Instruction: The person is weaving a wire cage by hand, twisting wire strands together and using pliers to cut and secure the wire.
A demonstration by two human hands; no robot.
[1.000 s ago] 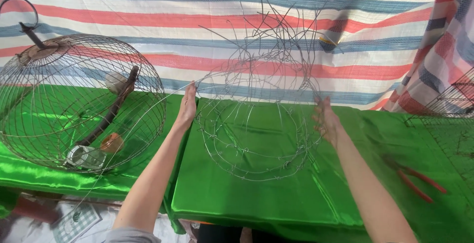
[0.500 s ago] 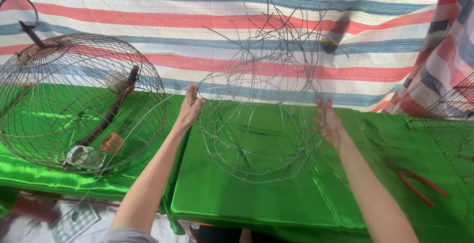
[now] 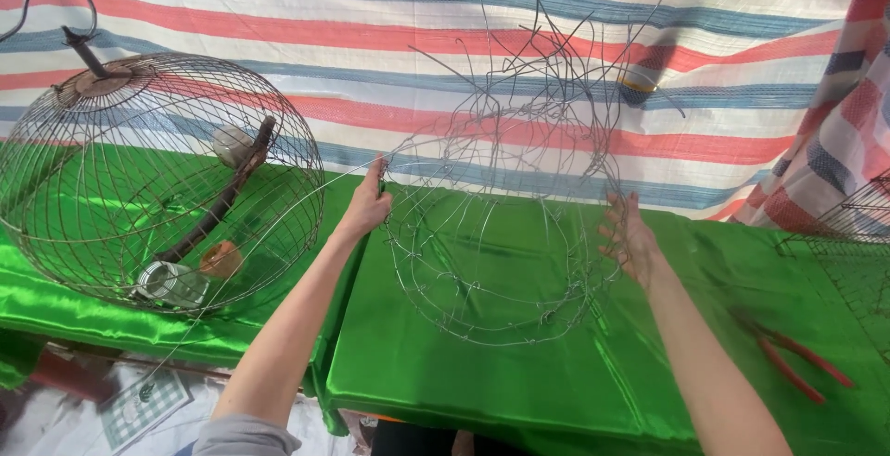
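Head view looks down on your two bare arms stretched over a table [image 3: 519, 391] draped in shiny green cloth, with a half-built wire frame [image 3: 501, 234] standing upright between them. Your left hand [image 3: 368, 204] pinches the frame's left rim, fingers closed narrow on the wire, while your right hand [image 3: 630, 238] presses flat against the right side with its fingers spread wide (more a brace than a grip, as far as the angle shows). Held from both sides like this, the frame stays on its edge against the cloth, and its loose wire ends stick up and away from your arms. To your left, a finished round wire cage [image 3: 158, 178] lies tipped on the table, with a wooden perch [image 3: 222, 201] and small cups [image 3: 171, 282] inside, well apart from your hands. Red-handled pliers [image 3: 793, 361] lie on the cloth to your right, near your right forearm but untouched. A striped tarp [image 3: 464, 20] hangs behind everything.
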